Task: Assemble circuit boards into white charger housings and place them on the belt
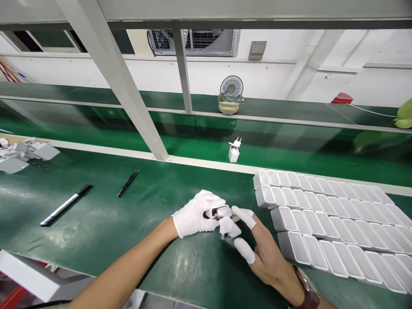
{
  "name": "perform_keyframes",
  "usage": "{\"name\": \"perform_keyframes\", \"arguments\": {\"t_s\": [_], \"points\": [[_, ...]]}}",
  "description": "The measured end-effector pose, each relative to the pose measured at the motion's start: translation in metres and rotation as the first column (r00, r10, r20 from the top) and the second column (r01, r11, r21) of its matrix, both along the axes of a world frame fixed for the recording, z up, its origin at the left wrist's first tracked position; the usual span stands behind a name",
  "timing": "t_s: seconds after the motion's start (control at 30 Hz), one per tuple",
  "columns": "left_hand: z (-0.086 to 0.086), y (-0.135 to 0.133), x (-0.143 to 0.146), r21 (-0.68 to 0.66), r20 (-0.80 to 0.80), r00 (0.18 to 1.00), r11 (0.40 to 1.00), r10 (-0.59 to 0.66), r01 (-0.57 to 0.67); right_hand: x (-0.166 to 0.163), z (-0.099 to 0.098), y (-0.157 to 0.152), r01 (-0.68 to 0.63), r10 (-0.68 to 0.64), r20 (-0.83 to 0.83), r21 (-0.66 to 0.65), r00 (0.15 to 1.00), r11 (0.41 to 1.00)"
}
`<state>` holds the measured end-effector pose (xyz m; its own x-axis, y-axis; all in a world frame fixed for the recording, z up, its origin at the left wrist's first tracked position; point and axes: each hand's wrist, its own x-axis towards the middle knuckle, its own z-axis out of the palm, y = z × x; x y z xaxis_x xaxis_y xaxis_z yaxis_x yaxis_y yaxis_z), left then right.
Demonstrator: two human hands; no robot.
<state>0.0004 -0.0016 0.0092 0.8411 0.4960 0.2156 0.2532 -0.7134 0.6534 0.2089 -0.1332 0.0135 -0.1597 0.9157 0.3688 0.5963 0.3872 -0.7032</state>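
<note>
In the head view my left hand [199, 214], in a white glove, is closed round a small white charger housing [210, 213]. Small electronic parts [217, 214] show at its open end. A white plug cover [229, 227] sits at that end, tilted, its lower edge blurred. My right hand [260, 244] wears white finger covers. Its thumb and forefinger are spread on either side of the plug cover, the fingertips close to it; whether they touch it I cannot tell. Behind my hands a similar white charger [234, 153] stands upright with its pronged top tilted.
Rows of white housings [299, 246] fill the right of the green bench [180, 274]. A marker [66, 206] and a black pen-like tool [128, 183] lie at left. White parts [25, 153] are heaped far left. A slanted post [128, 86] and small fan [231, 94] stand behind.
</note>
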Motion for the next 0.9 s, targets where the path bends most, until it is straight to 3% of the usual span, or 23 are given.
{"name": "perform_keyframes", "arguments": {"t_s": [0.07, 0.2, 0.37, 0.6, 0.8, 0.9], "points": [[0.01, 0.001, -0.003, -0.147, -0.016, 1.0, 0.989, 0.009, -0.011, -0.002, -0.003, 0.001, 0.011, -0.01, -0.049, 0.023, 0.999, 1.0], [0.018, -0.001, -0.008, -0.386, -0.068, 0.991, 0.913, 0.116, -0.133, -0.008, -0.015, 0.007, 0.082, -0.074, -0.073, 0.115, 0.995, 0.99], [0.013, 0.002, -0.012, -0.344, 0.007, 0.987, 0.927, 0.163, -0.15, -0.008, -0.022, 0.01, -0.016, 0.009, 0.057, 0.118, 0.998, 0.993], [0.019, 0.009, -0.02, -0.445, 0.03, 0.972, 0.874, 0.233, -0.196, -0.01, -0.026, 0.01, -0.063, 0.038, 0.19, 0.128, 0.981, 0.99], [0.024, 0.016, -0.024, -0.531, -0.028, 0.974, 0.822, 0.226, -0.206, -0.013, -0.026, 0.015, -0.065, 0.038, 0.264, 0.096, 0.964, 0.993], [0.027, 0.016, -0.024, -0.64, -0.028, 0.975, 0.745, 0.221, -0.188, -0.014, -0.023, 0.015, -0.072, 0.043, 0.29, 0.09, 0.956, 0.993]]}}
